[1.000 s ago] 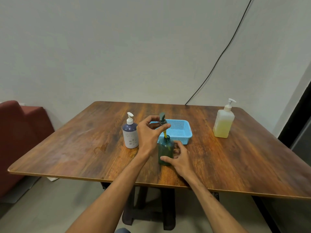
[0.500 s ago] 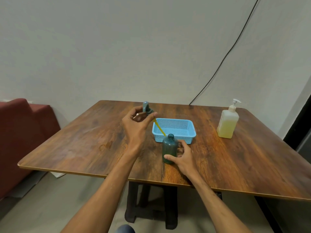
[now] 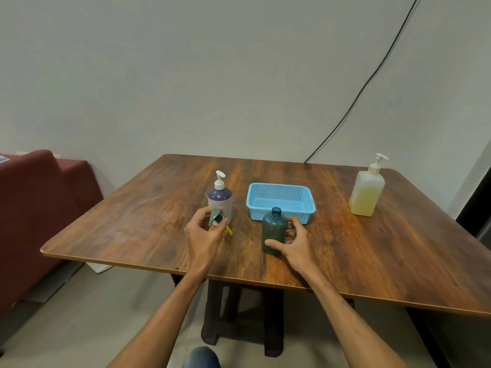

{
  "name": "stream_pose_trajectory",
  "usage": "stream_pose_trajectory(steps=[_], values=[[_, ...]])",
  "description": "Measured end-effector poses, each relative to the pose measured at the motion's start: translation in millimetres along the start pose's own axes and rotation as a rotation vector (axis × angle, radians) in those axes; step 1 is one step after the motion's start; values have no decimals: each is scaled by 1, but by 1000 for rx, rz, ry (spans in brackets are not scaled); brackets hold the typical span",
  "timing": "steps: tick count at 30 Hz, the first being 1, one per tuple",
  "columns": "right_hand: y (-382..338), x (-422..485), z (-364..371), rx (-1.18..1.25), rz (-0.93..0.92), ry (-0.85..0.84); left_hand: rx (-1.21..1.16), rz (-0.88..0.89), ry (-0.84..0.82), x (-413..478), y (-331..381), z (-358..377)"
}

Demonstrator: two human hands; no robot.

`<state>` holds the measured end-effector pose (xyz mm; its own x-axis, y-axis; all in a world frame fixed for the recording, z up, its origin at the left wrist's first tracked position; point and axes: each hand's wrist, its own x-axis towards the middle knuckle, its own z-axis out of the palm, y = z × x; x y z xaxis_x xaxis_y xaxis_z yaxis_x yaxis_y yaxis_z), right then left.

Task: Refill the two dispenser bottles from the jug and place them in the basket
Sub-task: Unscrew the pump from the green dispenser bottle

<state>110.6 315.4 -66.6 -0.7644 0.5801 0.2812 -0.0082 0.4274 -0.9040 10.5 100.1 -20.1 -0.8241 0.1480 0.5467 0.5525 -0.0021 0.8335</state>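
A dark green bottle point(image 3: 274, 229) stands upright on the wooden table point(image 3: 372, 248) with its neck uncapped. My right hand point(image 3: 292, 241) wraps its lower part. My left hand point(image 3: 203, 232) holds the green pump head point(image 3: 215, 217) low over the table, left of the bottle; its yellow tube point(image 3: 229, 230) sticks out to the right. A purple-and-white pump bottle point(image 3: 220, 197) stands just behind my left hand. The blue mesh basket point(image 3: 281, 208) sits behind the green bottle, with nothing in it. The jug of yellow liquid point(image 3: 368, 192), with a white pump, stands at the far right.
A dark red sofa point(image 3: 39, 208) stands left of the table. A black cable point(image 3: 358, 94) runs down the wall behind. A dark doorway edge shows at the right. My knee is visible under the table's near edge.
My left hand has pulled the pump head out of the green bottle and carried it left and down toward the table. My right hand stayed on the bottle.
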Motion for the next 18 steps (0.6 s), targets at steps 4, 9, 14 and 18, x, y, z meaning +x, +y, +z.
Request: stream_pose_trajectory(steps=[4, 9, 14, 18], values=[[-3, -1, 0, -8, 1, 6, 80, -35, 12, -17, -17, -4], [-5, -2, -1, -18, -8, 5, 191, -61, -3, -29, -35, -6], [-9, -5, -1, -17, -11, 10, 321, -74, -99, -31, -44, -3], [-10, -7, 0, -16, -16, 21, 351, -101, -117, -30, -47, 0]])
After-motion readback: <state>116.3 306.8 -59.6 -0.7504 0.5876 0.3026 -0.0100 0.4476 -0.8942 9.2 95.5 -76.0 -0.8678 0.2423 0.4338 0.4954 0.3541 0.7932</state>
